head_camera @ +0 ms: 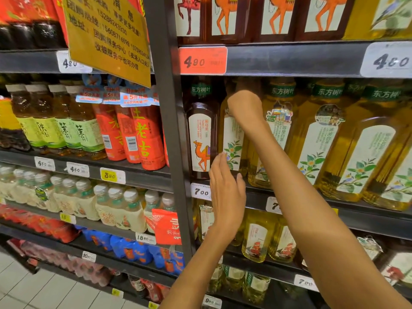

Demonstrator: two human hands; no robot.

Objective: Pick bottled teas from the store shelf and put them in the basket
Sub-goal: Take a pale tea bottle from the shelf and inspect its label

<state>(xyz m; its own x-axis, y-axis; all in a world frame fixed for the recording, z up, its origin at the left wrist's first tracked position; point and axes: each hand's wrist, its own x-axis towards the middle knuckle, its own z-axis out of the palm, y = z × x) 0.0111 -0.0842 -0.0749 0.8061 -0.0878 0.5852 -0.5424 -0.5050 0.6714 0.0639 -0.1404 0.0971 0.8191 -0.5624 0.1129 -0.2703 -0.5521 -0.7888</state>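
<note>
Head view: right hand [245, 107] reaches over a yellow tea bottle [233, 139], fingers hidden; left hand [226, 192] raised, fingers straight.

Person, seen from own head height. Two bare forearms in view, no sleeves reaching the visible parts. Left hand [226, 192]: no ring, no watch, no glove; slim fingers, short plain nails where visible. Right hand [245, 105]: bare, wrist without band or bracelet; nails hidden. Both forearms slender, smooth, unmarked; no tattoo or plaster visible.
</note>
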